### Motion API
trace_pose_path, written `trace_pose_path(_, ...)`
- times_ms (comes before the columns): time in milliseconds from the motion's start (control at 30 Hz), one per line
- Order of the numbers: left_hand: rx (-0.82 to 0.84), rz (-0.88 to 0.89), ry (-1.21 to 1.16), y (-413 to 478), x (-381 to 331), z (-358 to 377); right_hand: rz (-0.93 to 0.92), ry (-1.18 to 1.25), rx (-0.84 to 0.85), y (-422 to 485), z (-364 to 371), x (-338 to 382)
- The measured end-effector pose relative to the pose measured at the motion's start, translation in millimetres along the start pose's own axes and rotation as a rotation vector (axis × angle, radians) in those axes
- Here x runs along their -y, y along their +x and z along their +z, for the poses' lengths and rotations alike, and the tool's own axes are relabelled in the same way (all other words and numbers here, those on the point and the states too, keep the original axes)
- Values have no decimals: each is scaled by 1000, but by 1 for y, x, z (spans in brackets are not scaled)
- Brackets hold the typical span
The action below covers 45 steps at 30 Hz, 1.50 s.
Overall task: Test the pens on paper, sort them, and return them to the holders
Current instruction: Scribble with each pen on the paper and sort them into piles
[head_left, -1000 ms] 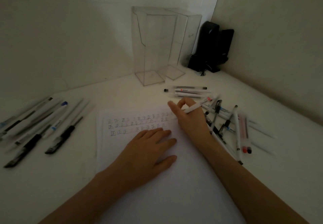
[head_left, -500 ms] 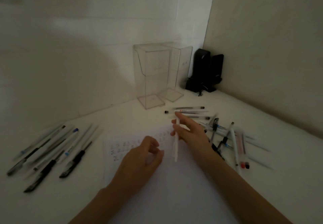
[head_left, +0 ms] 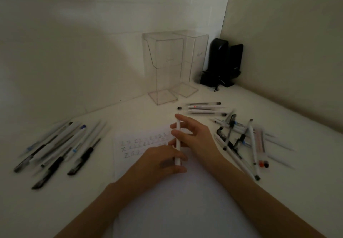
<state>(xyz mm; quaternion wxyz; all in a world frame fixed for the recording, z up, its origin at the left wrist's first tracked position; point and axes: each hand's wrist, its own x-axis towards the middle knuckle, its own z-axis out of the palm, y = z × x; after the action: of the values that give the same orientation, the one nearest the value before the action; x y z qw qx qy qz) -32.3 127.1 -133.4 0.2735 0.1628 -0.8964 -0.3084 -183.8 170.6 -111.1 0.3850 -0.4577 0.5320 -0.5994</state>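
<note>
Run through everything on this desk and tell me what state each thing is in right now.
Pen, held over the paper by both hands.
Left hand, grips the pen's near end.
Right hand, pinches its far part.
Paper, flat, test marks along the top.
Holders, two, upright, empty.
Left pens, lying side by side.
Right pens, jumbled heap.
Far pens, lying parallel.

It is dim in here, everything grey and grainy. A faint lighter patch lies high on the back wall [head_left: 115,16], with a broad soft shadow below it on the left. The left pens [head_left: 55,150] and right pens [head_left: 241,141] smear with motion blur. Marks on the paper [head_left: 185,200] look soft. Straight edges bow near the view's borders.
</note>
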Motion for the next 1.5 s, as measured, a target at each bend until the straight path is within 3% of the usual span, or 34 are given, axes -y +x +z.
trace_pose_path(100,-64,-23,96,0,-4,-6,-17,-35,-36,3,-3,-5)
trace_pose_path(233,-477,-281,259,-2,20,-28,-72,-191,-88,5,-7,-12)
trace_pose_path(333,-642,-442,383,-10,46,-54,-82,-211,-95,5,-9,-16)
trace_pose_path(600,-570,-810,736,-30,54,-67,-64,-232,-96,7,-7,-18)
trace_pose_path(700,-547,-650,698,-23,49,-56,-56,-297,-139,13,-12,-14)
trace_pose_path(833,-319,-347,576,-8,33,-33,-165,-874,-287,47,-41,-12)
trace_pose_path(967,-123,-224,575,-10,25,-14,-193,-1409,-140,81,-62,-16)
trace_pose_path(1133,-117,-183,576,-11,30,-13,-228,-1712,-20,92,-57,-18)
trace_pose_path(1233,-97,-174,543,-12,30,-14,-359,-1883,49,90,-55,-17)
trace_pose_path(1367,-119,-191,481,-11,26,-16,-532,-1925,-32,87,-59,-15)
trace_pose_path(1500,-153,-196,466,-8,15,-20,-643,-1589,-258,83,-61,4)
